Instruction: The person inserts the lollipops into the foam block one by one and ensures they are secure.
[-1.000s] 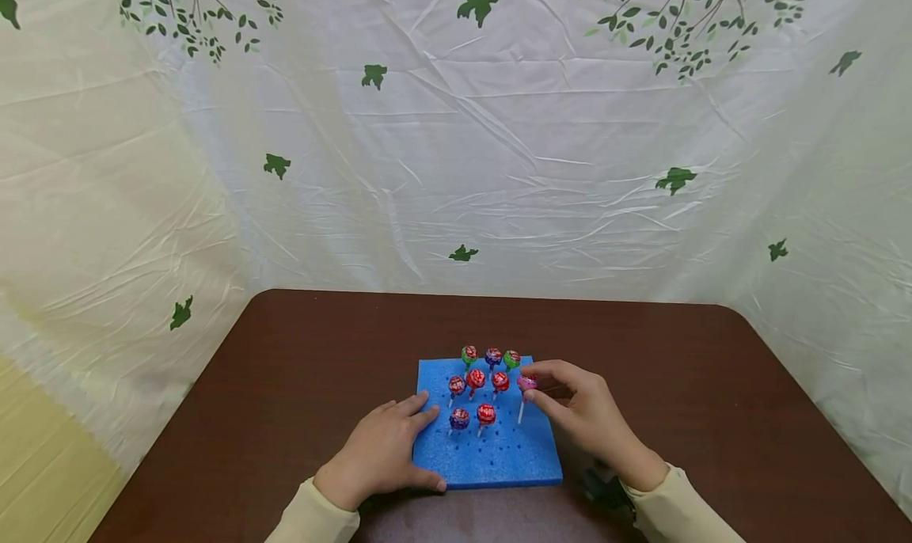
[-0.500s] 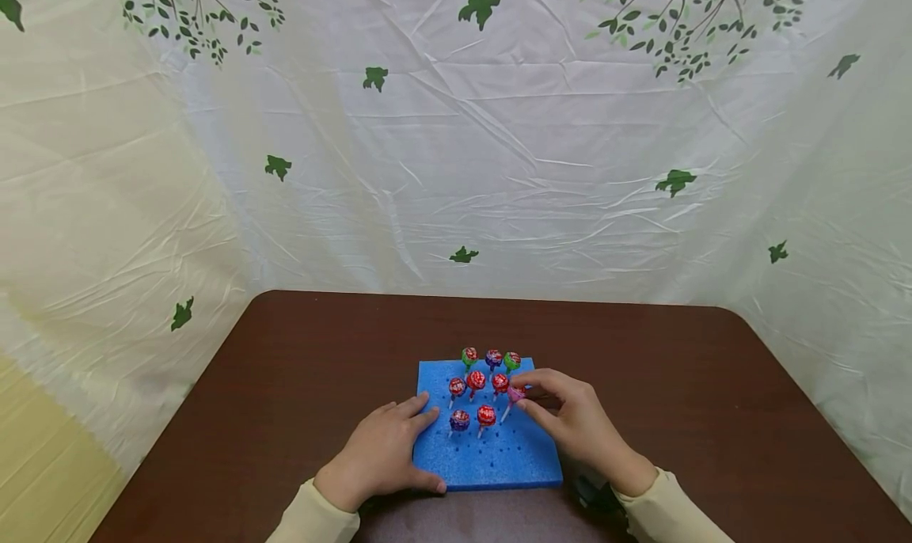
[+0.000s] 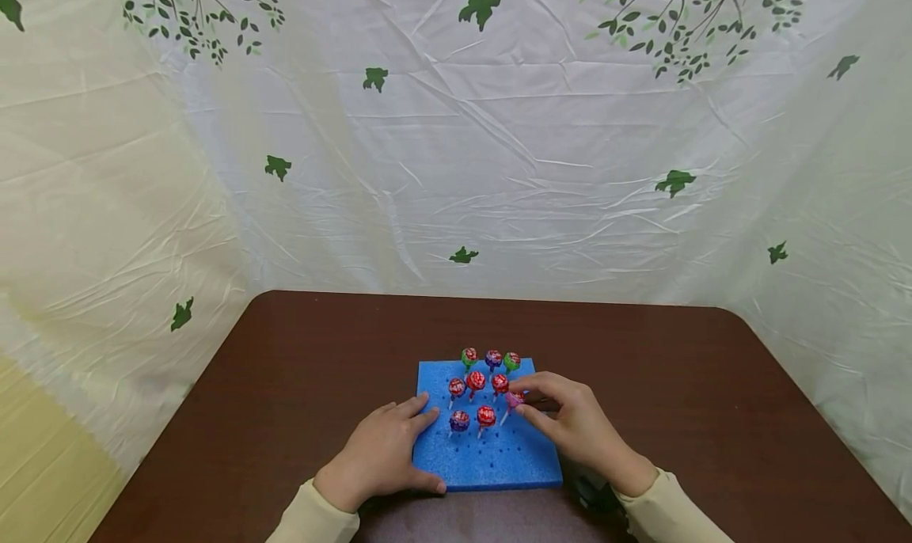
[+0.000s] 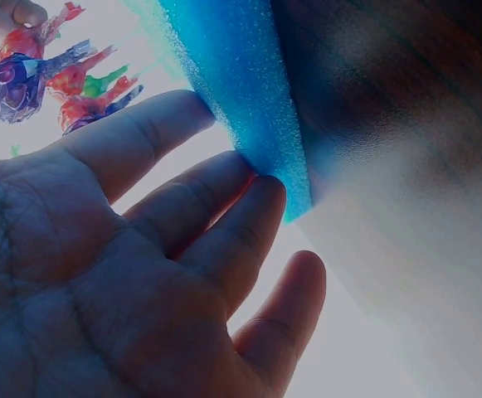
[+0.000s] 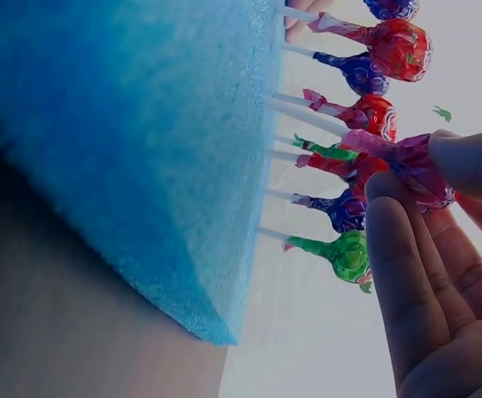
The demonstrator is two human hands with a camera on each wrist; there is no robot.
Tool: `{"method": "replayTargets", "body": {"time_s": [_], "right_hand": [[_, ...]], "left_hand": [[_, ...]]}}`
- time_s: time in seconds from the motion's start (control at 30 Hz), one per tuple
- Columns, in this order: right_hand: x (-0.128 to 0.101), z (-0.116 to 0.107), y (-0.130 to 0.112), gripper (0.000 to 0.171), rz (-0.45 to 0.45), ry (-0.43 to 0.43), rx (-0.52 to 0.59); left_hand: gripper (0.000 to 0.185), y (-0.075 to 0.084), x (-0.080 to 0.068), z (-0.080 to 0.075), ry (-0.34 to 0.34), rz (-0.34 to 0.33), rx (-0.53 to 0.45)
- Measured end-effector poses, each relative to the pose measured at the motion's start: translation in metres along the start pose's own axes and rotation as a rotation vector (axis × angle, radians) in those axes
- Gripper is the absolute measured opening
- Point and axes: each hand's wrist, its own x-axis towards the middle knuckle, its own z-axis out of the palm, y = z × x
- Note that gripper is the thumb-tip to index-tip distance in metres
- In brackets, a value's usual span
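Lowered since the earlier frame, the right hand [image 3: 570, 424] pinches the pink lollipop [image 3: 514, 399], its stick tilted over the blue foam block [image 3: 492, 464]. Eight planted lollipops [image 3: 476, 381] crowd just left of those fingertips. Left hand [image 3: 381, 452] presses flat, fingers relaxed, on the block's left edge atop the brown table [image 3: 321, 353].

Right hand [image 3: 579, 428] pinches pink lollipop [image 3: 514, 399] over blue foam board [image 3: 492, 460].

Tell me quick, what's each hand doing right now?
Left hand: open, fingers resting flat on the blue foam board.
Right hand: pinching the pink lollipop.
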Motion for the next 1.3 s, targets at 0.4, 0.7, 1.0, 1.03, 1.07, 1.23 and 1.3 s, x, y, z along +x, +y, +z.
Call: {"method": "replayTargets", "body": {"time_s": [0.4,0.7,1.0,1.03,1.07,1.23,1.3], "right_hand": [[-0.0024,-0.0008,0.0019,0.036,0.005,-0.030,0.005],[-0.0033,0.0004,0.0009,0.033,0.048,-0.066,-0.012],[-0.0027,0.0005,-0.0004,0.030,0.070,-0.084,-0.041],[-0.0026,0.0005,-0.0004,0.030,0.069,-0.086,-0.038],[-0.0026,0.0005,-0.0004,0.030,0.068,-0.089,-0.036],[-0.0028,-0.0005,-0.0005,0.032,0.042,-0.099,-0.033],[-0.0030,-0.0012,-0.0005,0.033,0.032,-0.101,-0.037]], "left_hand": [[0.101,-0.0014,-0.0003,0.0008,0.006,0.009,0.005],[0.100,-0.0014,-0.0012,0.0014,0.007,0.009,0.003],[0.100,-0.0024,-0.0008,0.0030,0.016,0.006,0.006],[0.100,-0.0026,-0.0007,0.0033,0.017,0.007,0.007],[0.100,-0.0025,-0.0009,0.0029,0.018,0.009,0.007],[0.100,-0.0021,-0.0014,0.0020,0.018,0.014,0.006],[0.100,-0.0020,-0.0015,0.0015,0.018,0.015,0.006]]}}
